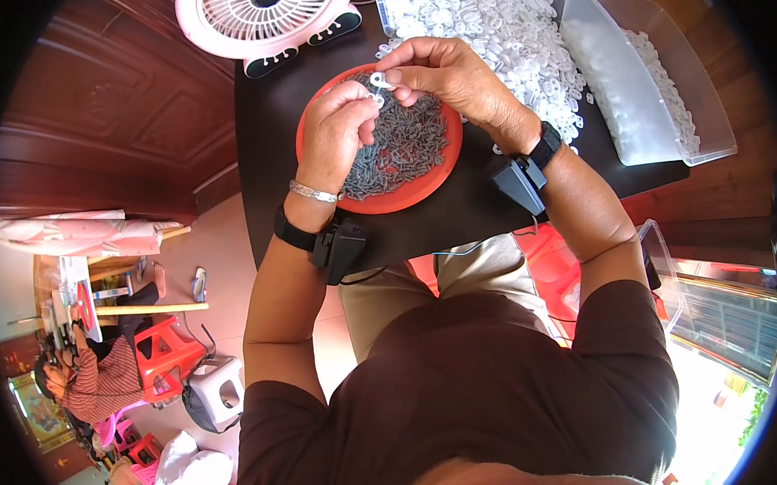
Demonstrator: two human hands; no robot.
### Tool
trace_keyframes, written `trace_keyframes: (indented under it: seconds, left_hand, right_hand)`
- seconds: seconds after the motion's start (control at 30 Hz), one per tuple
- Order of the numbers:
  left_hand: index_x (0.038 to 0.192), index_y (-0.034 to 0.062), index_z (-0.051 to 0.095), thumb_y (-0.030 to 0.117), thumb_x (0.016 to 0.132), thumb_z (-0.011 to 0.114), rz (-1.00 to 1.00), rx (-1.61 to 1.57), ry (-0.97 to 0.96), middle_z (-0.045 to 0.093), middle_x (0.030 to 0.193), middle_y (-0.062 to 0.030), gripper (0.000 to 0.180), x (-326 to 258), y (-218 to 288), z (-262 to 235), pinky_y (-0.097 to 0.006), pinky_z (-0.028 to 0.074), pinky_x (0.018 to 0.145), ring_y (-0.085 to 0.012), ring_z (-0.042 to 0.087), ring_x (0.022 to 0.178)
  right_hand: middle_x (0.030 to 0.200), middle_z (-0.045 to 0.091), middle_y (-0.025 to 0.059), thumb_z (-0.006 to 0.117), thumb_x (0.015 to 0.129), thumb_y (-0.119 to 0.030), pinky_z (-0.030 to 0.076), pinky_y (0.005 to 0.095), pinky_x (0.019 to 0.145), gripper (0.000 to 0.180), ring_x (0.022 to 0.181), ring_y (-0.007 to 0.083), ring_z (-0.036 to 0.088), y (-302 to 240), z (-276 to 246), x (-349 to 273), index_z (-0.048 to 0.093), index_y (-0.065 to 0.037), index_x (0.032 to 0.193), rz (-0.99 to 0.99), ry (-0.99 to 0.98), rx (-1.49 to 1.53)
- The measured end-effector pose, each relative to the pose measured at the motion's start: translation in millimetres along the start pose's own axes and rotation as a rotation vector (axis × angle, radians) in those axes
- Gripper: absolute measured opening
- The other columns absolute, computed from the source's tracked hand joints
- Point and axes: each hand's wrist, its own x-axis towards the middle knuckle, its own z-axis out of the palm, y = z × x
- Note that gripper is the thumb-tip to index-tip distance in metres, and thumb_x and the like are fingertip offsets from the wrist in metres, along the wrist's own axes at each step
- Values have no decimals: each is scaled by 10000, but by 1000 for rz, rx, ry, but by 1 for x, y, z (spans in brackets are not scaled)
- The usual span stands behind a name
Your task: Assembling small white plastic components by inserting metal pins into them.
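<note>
Over an orange-red plate (404,203) heaped with small grey screws (402,159), my two hands are close together. Between the thumb and fingers of my right hand (451,75) is a small white plastic piece (380,80) with a hole at its rounded end. Just below it, my left hand (331,128) is closed in a pinch on a small whitish piece (377,97) at its fingertips; its exact form is too small to tell. Beyond my right hand spreads a large pile of similar white plastic pieces (510,42).
A pink fan (266,22) stands at the table's far left. To the right, a translucent bin (703,99) holds more white pieces. The dark table's (388,234) near edge lies before my lap. Off to the left, a seated person (108,376) is near red and grey stools (217,393).
</note>
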Motion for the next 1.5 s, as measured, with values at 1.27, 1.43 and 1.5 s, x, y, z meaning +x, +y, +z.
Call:
trace_keyframes:
  seconds: [1.27,1.43,1.5]
  left_hand:
    - [698,15,533,136,804,538,12,-18,20,486,585,-12,161,2,-3,4,-223,352,464,-88,453,487]
    - [714,16,539,136,809,541,-15,-13,13,487,590,-11,154,1,-3,4,-222,356,469,-89,459,497]
    - [720,16,541,135,810,542,-24,-8,15,486,590,-10,150,1,-3,4,-221,356,471,-89,460,501]
  right_hand:
    - [794,624,20,610,857,-59,476,203,650,147,682,64,557,1,2,-2,641,9,984,-19,-10,-127]
    - [810,615,22,605,853,-42,470,208,674,148,708,64,548,5,-1,-1,627,15,987,-16,-75,-109]
    - [822,617,24,608,849,-40,471,210,682,153,719,65,552,5,-1,-1,624,17,991,-4,-85,-113]
